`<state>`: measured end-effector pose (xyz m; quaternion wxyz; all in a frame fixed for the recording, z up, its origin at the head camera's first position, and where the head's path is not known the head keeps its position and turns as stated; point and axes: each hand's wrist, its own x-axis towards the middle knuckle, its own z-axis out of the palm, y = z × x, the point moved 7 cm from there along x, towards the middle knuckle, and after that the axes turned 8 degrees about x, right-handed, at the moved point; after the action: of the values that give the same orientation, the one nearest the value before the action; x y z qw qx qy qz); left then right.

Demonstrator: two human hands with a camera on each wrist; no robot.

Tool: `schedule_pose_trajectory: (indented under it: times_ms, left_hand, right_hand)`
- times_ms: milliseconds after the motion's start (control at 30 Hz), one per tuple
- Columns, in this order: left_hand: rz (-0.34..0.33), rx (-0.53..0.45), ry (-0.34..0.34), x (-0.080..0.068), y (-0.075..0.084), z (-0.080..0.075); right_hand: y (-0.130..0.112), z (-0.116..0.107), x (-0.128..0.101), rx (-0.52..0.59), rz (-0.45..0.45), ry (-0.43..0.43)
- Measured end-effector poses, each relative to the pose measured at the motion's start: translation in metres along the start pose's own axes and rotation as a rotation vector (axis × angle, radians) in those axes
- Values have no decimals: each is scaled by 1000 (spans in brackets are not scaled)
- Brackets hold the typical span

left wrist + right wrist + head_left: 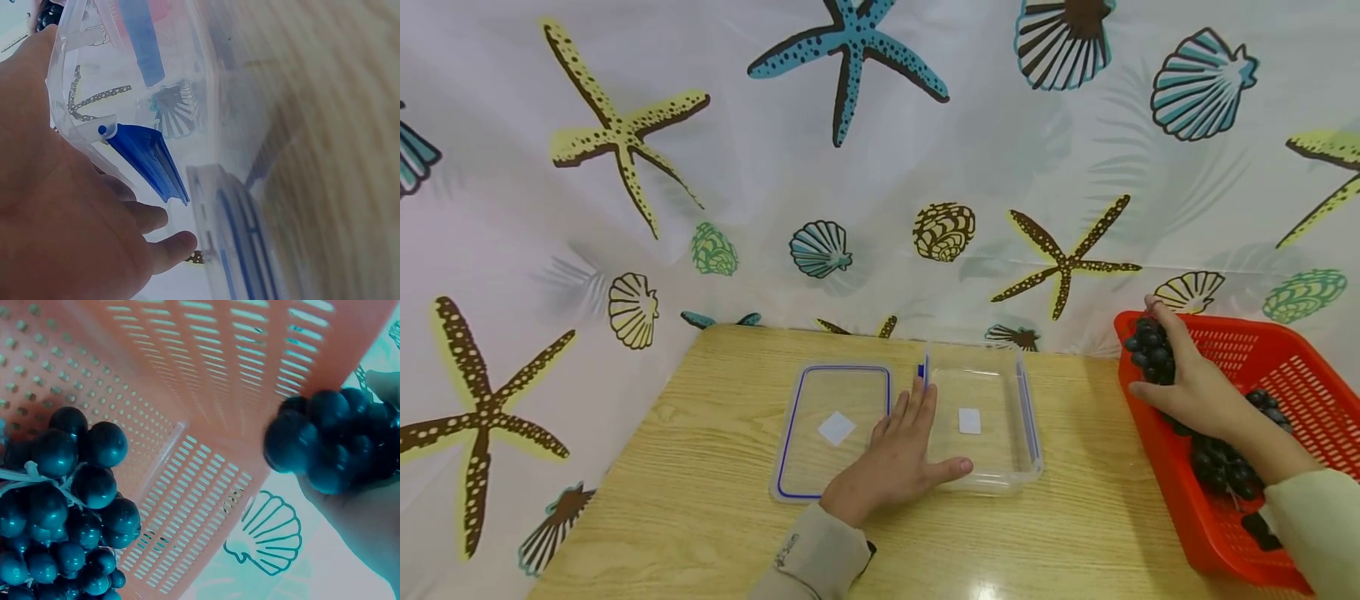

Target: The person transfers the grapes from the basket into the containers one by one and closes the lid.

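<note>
My right hand (1206, 400) grips a bunch of dark grapes (1152, 350) at the left rim of a red perforated basket (1172, 492). More dark grapes (50, 512) lie inside that basket, seen close in the right wrist view. With fingers extended and thumb spread, my left hand (898, 458) rests at the left side of a clear plastic container (1000, 396). The container has its top facing up, and a small white label shows at its bottom. A blue latch (147, 159) hangs from its side near the left fingers.
A clear lid (850, 387) with a blue seal lies flat on the wooden table (700, 467), left of the container. Behind the table hangs a white cloth (880, 175) printed with starfish and shells. Bare wood separates the container from the basket.
</note>
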<state>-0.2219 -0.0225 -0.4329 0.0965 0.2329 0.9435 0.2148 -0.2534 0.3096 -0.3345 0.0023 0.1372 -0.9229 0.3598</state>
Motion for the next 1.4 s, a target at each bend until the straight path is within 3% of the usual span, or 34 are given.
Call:
schedule_pose_trajectory:
  times_ms: [400,1067,1400]
  left_hand:
    - [-4,1,2,1,-1,0]
    - [-11,-40,2,3,-5,2]
    - [11,-44,13,3,-4,1]
  right_hand:
    - [-14,7,3,-35,-11,19]
    - [-92,58,36,6,-51,-166]
    - [-114,90,57,-28,19,-217]
